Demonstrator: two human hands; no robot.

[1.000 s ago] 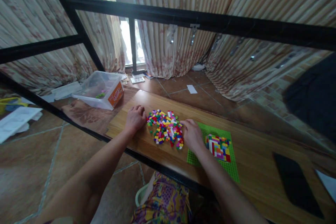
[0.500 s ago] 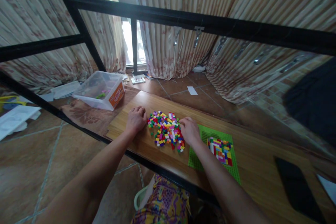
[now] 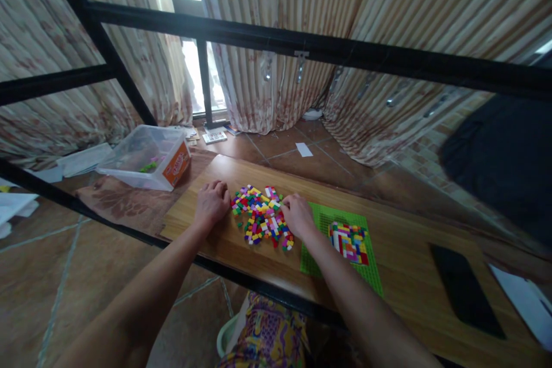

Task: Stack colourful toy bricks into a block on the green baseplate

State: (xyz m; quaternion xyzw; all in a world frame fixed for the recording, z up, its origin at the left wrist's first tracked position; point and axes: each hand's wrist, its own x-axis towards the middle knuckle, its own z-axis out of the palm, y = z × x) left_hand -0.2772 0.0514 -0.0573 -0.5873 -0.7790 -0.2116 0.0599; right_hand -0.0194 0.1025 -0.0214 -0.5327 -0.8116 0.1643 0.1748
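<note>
A loose pile of small multicoloured toy building bricks (image 3: 264, 215) lies on the wooden tabletop, between my two hands. At the pile's left edge rests my left hand (image 3: 213, 202), its fingers curled down; whatever is under them is hidden. My right hand (image 3: 297, 215) is at the pile's right edge with fingers bent together at the bricks, and I cannot make out what is in them. Partly beneath my right forearm is a green studded baseplate (image 3: 317, 218). Fitted together on it is a patch of coloured bricks (image 3: 349, 243).
A clear plastic box (image 3: 129, 152) with an orange label and a few green and pink pieces stands beyond the table's left end. A dark flat phone-like slab (image 3: 466, 290) and white paper (image 3: 521, 302) lie at right. A black metal bar (image 3: 267, 37) crosses above the far side.
The camera view has shifted, so the whole scene sits further left. Both hands stay at the pile's edges, with little change in their pose.
</note>
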